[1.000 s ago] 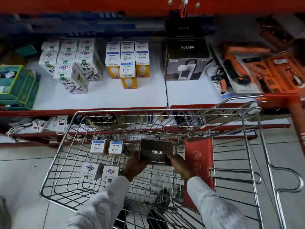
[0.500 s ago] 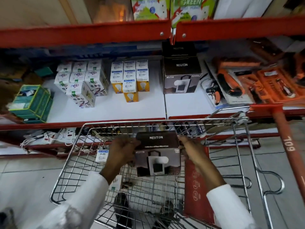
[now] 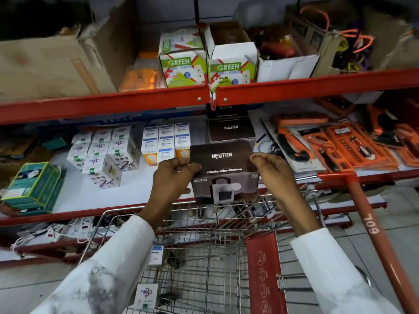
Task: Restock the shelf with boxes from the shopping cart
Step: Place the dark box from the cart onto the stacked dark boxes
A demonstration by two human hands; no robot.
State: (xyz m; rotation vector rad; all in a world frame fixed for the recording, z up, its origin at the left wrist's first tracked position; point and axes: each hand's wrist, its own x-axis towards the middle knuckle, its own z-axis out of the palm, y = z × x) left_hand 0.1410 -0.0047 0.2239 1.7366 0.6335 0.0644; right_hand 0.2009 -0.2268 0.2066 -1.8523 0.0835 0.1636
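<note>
The dark box point(image 3: 223, 168), clamped between the left hand point(image 3: 174, 175) and right hand point(image 3: 272, 172), is now raised clear of the cart point(image 3: 204, 223) and held over the shelf point(image 3: 95, 196) edge, just before the matching stack point(image 3: 231, 130). Half a second earlier it sat lower, at the cart rim; placement appears imminent. Small boxes point(image 3: 147, 293) remain in the cart.
</note>
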